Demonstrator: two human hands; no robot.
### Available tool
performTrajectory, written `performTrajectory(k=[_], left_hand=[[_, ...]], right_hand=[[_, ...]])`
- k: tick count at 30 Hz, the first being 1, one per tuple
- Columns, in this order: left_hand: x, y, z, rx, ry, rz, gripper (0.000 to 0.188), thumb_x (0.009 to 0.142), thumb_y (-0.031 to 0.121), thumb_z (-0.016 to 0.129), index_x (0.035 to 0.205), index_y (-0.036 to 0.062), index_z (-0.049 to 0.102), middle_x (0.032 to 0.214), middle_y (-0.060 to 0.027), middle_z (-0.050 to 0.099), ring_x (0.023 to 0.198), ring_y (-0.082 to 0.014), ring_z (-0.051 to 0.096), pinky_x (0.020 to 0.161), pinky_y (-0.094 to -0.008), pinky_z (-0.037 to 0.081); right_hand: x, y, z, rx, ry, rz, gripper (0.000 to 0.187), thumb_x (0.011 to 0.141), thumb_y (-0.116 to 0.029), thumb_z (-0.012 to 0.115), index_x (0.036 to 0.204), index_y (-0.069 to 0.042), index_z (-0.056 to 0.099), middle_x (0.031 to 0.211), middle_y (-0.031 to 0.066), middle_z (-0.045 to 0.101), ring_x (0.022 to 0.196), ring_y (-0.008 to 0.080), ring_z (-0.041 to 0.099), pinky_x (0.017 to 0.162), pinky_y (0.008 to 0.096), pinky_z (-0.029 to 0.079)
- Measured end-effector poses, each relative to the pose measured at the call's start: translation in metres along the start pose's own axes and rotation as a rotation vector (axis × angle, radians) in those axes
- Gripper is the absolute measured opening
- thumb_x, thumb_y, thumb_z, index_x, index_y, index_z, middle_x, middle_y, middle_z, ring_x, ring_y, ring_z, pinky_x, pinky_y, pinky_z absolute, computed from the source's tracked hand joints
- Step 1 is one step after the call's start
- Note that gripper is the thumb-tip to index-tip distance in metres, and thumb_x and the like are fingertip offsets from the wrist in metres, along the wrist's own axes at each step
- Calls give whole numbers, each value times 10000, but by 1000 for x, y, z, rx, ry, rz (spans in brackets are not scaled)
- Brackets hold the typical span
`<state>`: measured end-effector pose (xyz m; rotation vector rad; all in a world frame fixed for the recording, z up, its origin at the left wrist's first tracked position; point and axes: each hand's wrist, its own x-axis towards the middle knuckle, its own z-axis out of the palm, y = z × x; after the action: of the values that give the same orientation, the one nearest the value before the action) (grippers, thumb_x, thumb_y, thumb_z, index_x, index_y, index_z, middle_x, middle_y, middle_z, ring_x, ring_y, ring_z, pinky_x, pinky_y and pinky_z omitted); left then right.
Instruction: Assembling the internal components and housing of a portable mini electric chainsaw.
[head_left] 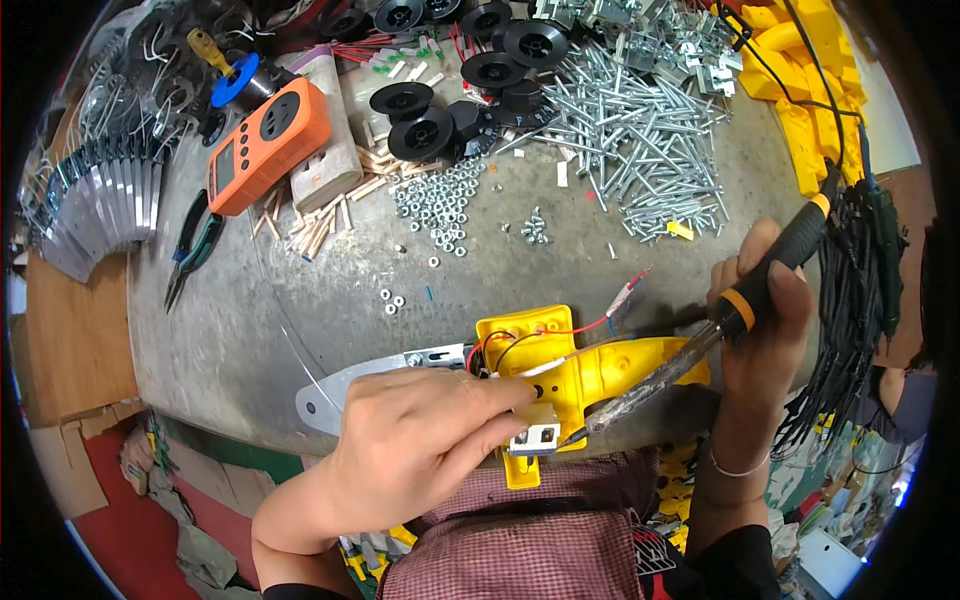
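Over yellow casing (569, 385), hands (400, 445) (757, 360) work (right gripping soldering iron (688, 352))

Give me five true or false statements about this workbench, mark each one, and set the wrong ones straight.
1. The right hand has its grip on a soldering iron with a black-and-orange handle. True.
2. The iron's tip points away from the small white rectangular block. False: it points toward the block.
3. The dark-handled metal pliers lie to the right of the orange plastic meter with a display. False: they lie to its left.
4. The heap of long silver metal screws lies to the right of the pile of small silver metal nuts. True.
5. The left hand rests on the meter. False: it is at the yellow plastic shell, close to the block.
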<state>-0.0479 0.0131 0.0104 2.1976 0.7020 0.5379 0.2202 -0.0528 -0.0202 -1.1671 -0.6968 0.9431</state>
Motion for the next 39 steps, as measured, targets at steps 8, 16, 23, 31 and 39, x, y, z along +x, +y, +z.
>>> performTrajectory(k=[8,16,23,31,39], left_hand=[[-19,20,-2,110,184,-53,249,741,46,774,972,45,680,757,-73,674,635,-234,661,579,-327,516],[-76,1,-24,473,55,-188,363,545,15,794,841,42,586,878,-77,557,847,-301,535,694,-393,438],[-71,-12,-43,205,99,-2,203,661,-1,758,844,43,684,786,-60,642,696,-233,604,602,-331,460],[-24,15,-24,183,251,46,237,713,-51,707,934,36,703,677,-80,606,555,-226,586,516,-316,440],[1,18,-3,154,88,167,184,683,-65,703,835,30,662,764,-77,608,686,-250,593,603,-327,461]], right_hand=[[9,-10,-4,-55,-115,119,315,904,-367,527,880,-57,476,535,-53,391,478,49,363,437,211,273],[11,-6,-5,5,-76,198,257,972,-276,476,999,-23,511,671,62,596,453,83,462,414,224,318],[9,-16,-12,-35,-176,228,224,962,-238,499,940,-26,569,691,62,623,519,102,557,472,228,416],[15,-24,-8,-77,-111,257,245,959,-271,534,917,-33,573,687,65,627,532,104,567,479,226,419],[16,-19,-8,-131,-169,292,267,957,-290,538,887,-36,583,653,63,622,522,96,559,480,216,420]])
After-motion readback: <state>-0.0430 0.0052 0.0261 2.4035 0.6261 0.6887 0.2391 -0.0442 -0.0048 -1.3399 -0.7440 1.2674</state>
